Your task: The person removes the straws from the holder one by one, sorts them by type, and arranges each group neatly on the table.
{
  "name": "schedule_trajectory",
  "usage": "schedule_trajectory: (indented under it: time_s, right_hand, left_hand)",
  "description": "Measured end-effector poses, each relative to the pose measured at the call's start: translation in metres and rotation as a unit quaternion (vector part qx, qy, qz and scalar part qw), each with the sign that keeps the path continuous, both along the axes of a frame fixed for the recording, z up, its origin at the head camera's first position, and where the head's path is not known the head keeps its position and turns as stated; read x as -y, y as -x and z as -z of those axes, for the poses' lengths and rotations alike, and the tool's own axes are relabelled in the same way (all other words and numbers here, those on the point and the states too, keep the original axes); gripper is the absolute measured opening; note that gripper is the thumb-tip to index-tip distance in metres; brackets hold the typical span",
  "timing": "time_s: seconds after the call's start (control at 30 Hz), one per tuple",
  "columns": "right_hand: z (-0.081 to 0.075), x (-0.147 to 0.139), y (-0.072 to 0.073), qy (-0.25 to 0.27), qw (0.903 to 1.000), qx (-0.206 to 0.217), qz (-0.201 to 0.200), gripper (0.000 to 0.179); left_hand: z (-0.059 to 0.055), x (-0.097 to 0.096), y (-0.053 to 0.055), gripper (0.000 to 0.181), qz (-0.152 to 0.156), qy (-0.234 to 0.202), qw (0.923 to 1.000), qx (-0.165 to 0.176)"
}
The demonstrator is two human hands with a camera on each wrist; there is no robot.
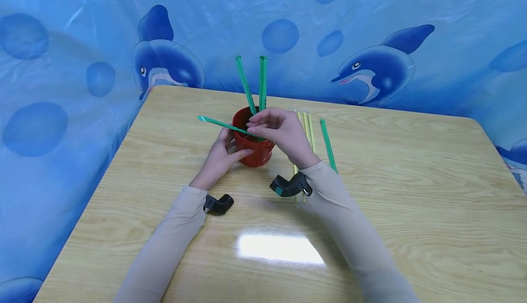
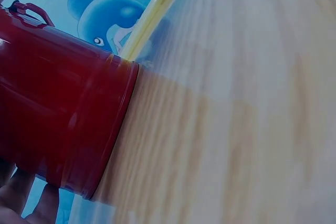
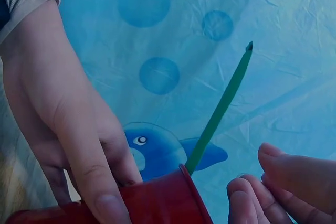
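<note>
My left hand [image 1: 220, 156] grips the side of a small red bucket [image 1: 259, 153], thumb across its front and fingers behind. The bucket stands upright on the table, with a small loop handle [image 2: 34, 11] on it. Over its rim is my right hand [image 1: 286, 133], fingers bent; in the right wrist view a gap shows between thumb and fingertips, with no stick in it. One slim green stick [image 1: 216, 121] slants low out of the bucket to the left, passing close by those fingertips. More green sticks [image 1: 244, 81] stand up at the back of the bucket.
Several yellow sticks [image 1: 311, 133] lie on the wooden table [image 1: 403, 175] right of the bucket, partly hidden by the right hand and wrist. Beside them lies another green stick [image 1: 328, 145]. A blue dolphin-print sheet [image 1: 230, 14] hangs behind the table.
</note>
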State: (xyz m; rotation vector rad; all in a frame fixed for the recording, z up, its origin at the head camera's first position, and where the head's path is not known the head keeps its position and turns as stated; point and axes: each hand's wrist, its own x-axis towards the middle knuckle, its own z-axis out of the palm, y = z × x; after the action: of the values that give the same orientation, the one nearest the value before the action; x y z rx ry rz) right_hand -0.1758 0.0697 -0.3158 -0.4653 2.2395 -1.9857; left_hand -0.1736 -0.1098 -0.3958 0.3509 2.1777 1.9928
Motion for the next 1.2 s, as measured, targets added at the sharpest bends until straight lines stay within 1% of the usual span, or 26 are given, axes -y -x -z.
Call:
schedule_trajectory:
  time_s: [0.07,0.1,0.27,0.4,0.77,0.93,1.03,1.2]
  right_hand:
    - [-0.001,0.005,0.003,-0.006,1.0,-0.001,-0.005,0.022]
    - [-0.001,0.007,0.004,-0.011,0.9999,-0.001,-0.007,0.022]
    - [-0.002,0.016,0.009,-0.049,0.9984,-0.024,-0.019,0.02]
    - [-0.002,0.022,0.011,-0.076,0.9959,-0.039,-0.03,0.019]
    - [-0.002,0.026,0.012,-0.104,0.9926,-0.055,-0.031,0.02]
    - [-0.002,0.03,0.013,-0.125,0.9898,-0.063,-0.025,0.024]
    - [-0.003,0.031,0.013,-0.135,0.9883,-0.067,-0.023,0.024]
    - [-0.001,0.03,0.013,-0.141,0.9855,-0.09,-0.027,0.021]
  left_hand:
    - [0.008,0.0,0.004,0.072,0.001,-0.003,1.0,-0.004]
    - [0.008,0.001,0.004,0.072,0.001,-0.003,1.0,-0.006]
    - [0.009,0.001,0.005,0.069,-0.002,0.008,0.9999,-0.015]
    - [0.009,0.0,0.005,0.064,-0.004,0.014,0.9998,-0.014]
    - [0.008,0.001,0.005,0.06,-0.001,0.02,0.9997,-0.011]
    - [0.008,0.001,0.005,0.061,-0.005,0.026,0.9996,-0.011]
    - [0.008,0.001,0.006,0.062,-0.002,0.024,0.9996,-0.015]
    - [0.009,0.002,0.005,0.064,0.0,0.023,0.9996,-0.016]
